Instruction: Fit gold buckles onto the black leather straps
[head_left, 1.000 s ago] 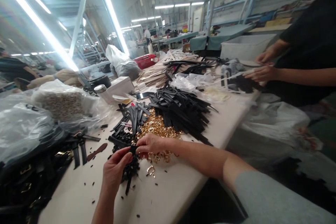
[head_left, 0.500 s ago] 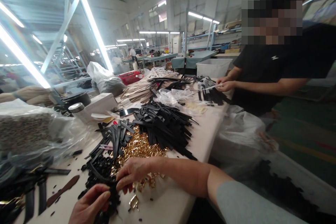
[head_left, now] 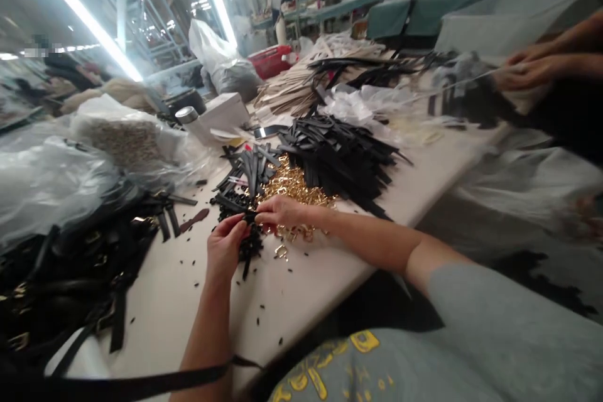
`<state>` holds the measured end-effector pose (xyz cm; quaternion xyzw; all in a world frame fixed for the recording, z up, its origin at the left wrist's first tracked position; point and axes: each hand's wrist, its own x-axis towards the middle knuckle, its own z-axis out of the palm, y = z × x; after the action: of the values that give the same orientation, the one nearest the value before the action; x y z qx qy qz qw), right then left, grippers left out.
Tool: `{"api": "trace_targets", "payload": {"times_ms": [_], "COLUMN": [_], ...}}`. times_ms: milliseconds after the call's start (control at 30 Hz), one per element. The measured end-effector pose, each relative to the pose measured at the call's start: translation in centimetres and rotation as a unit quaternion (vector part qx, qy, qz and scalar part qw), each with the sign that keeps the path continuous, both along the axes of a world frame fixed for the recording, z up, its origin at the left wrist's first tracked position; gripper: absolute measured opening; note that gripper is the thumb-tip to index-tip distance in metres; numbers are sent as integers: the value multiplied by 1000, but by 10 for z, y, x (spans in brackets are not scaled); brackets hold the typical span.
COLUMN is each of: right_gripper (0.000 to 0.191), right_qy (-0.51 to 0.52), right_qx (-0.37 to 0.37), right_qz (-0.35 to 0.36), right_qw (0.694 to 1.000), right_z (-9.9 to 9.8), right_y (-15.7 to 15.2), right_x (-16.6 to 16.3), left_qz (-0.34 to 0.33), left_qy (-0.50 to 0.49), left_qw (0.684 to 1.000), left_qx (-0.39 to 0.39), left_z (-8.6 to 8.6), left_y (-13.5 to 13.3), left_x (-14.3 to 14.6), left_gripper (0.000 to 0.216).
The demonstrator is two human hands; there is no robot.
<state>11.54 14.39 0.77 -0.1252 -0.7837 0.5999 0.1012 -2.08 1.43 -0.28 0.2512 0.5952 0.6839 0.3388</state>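
Note:
My left hand (head_left: 225,248) and my right hand (head_left: 281,211) meet over the white table (head_left: 198,301), both pinched on one small black strap piece (head_left: 248,218). Below the hands lies a heap of small black loops (head_left: 249,248). Just behind my right hand is a pile of gold metal buckles (head_left: 292,187). Further back sit short black strap pieces (head_left: 252,166) and a large pile of long black straps (head_left: 343,160).
Clear plastic bags (head_left: 56,169) and finished black straps with gold buckles (head_left: 70,264) crowd the left side. A white box (head_left: 221,114) and tin stand behind. Another person's hands (head_left: 527,69) work at the far right. Tan strips (head_left: 301,85) lie at the back.
The view has tipped down and back. My hands stay together on the small black piece in front of the gold buckles; the other person now shows only as hands.

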Motion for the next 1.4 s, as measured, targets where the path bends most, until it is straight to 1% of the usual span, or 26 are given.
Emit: {"api": "trace_targets", "payload": {"times_ms": [67,133,267,333,433,467,533,600,667,700,767,833,867,933,1000,1067,1167,1200,1267,1400], "right_gripper": [21,21,24,24,24,24,23,22,22,22,22,21,20,18,17,17,18,18,16,12], "right_qy": [7,9,8,5,-14,-21,-33,-43,-49,-47,-37,-31,-32,-37,-42,-53,-48,-39,-18,-5], "right_qx": [16,51,186,235,274,276,255,228,197,170,71,-41,-78,-121,-137,-126,-100,-102,-114,-112], "right_qz": [4,7,-4,-12,-28,-36,-39,-27,-8,-4,4,8,7,12,16,20,11,11,11,15], "right_qw": [1000,999,982,972,961,960,966,972,979,984,997,999,996,992,990,990,994,994,993,994], "right_z": [-1,-1,1,2,5,7,10,12,10,8,1,-6,-8,-11,-9,-5,-2,-4,-10,-21], "right_y": [2,3,7,7,4,3,0,-2,-3,-4,-6,-7,-7,-7,-6,-6,-8,-9,-8,-2], "right_x": [0,0,1,2,4,5,6,8,8,7,5,2,0,-1,-2,-1,-1,-2,-6,-13], "left_qz": [1,1,-3,-6,-7,-8,-15,-26,-31,-29,-13,3,8,3,-6,-11,-2,3,-8,1], "left_qy": [14,36,92,122,168,184,207,210,203,199,196,191,189,187,189,189,193,202,217,218], "left_qw": [1000,999,996,992,985,982,977,975,975,975,975,976,977,977,975,975,977,977,975,975], "left_qx": [-7,-6,-11,-22,-38,-42,-52,-64,-81,-91,-103,-100,-99,-103,-114,-118,-86,-67,-51,-44], "left_z": [-2,-3,-3,-3,-4,-5,-9,-13,-16,-16,-16,-17,-18,-21,-24,-24,-15,-12,-8,-10], "left_y": [-1,-2,-4,-5,-7,-8,-8,-7,-5,-5,-5,-6,-6,-6,-5,-3,-2,-2,0,5], "left_x": [-2,-3,-2,-1,-2,-3,-7,-10,-12,-12,-10,-9,-10,-12,-13,-12,-3,1,6,5], "left_gripper": [45,44,41,41,42,41,42,44,47,48,49,47,47,47,49,50,49,48,43,36]}}
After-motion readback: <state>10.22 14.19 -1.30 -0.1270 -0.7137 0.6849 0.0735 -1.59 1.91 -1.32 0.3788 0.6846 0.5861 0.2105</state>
